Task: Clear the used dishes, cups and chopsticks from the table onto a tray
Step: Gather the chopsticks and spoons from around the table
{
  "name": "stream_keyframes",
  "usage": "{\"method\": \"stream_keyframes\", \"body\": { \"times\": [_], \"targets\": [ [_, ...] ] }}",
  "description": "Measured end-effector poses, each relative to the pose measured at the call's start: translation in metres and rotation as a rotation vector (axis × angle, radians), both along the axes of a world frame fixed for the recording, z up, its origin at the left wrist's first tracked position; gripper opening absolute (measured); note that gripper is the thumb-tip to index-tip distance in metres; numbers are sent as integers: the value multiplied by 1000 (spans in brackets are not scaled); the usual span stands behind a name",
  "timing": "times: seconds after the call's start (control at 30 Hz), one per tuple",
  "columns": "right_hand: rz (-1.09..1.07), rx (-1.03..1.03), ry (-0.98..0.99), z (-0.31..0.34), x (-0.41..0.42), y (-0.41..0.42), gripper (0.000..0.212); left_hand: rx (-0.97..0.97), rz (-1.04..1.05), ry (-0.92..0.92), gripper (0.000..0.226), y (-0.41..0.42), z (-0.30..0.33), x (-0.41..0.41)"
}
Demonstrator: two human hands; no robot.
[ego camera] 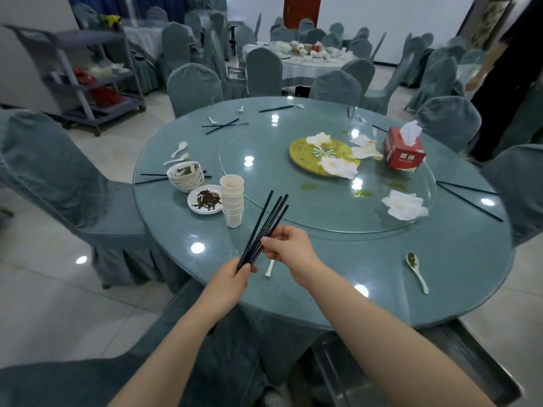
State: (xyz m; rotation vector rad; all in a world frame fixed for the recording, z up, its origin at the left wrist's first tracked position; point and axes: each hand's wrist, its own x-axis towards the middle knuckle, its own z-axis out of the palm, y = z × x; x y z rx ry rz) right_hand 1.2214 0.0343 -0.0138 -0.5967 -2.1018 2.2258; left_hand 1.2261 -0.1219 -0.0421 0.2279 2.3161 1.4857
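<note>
Both hands' fingers (266, 243) grip a bundle of chopsticks (264, 227) above the bench (352, 259); just beyond them stacked cups (232, 199), bowls (185, 176) and scattered pairs await, and no tray shows.

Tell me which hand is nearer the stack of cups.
Right. The right hand pinches the chopsticks just below the stack of cups; the left hand grips their lower ends, farther back.

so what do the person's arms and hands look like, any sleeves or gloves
Both forearms are bare as far as the frame shows, with no sleeves in view. The left hand and right hand wear no gloves. No watch, bracelet or ring can be seen on either.
</note>
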Motion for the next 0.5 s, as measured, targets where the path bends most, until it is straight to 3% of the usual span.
{"method": "stream_keyframes", "body": {
  "times": [0.2,0.33,0.5],
  "targets": [
    [29,25,-47,-29,-32,13,6,-143,53,48,21,-8,-14,-25],
    [13,232,-171,-71,-47,37,5,-180,191,-8,29,-21,-30,-34],
    [24,550,-383,-123,-66,63,14,-87,398,-161,32,-38,-36,-50]
  ]
}}
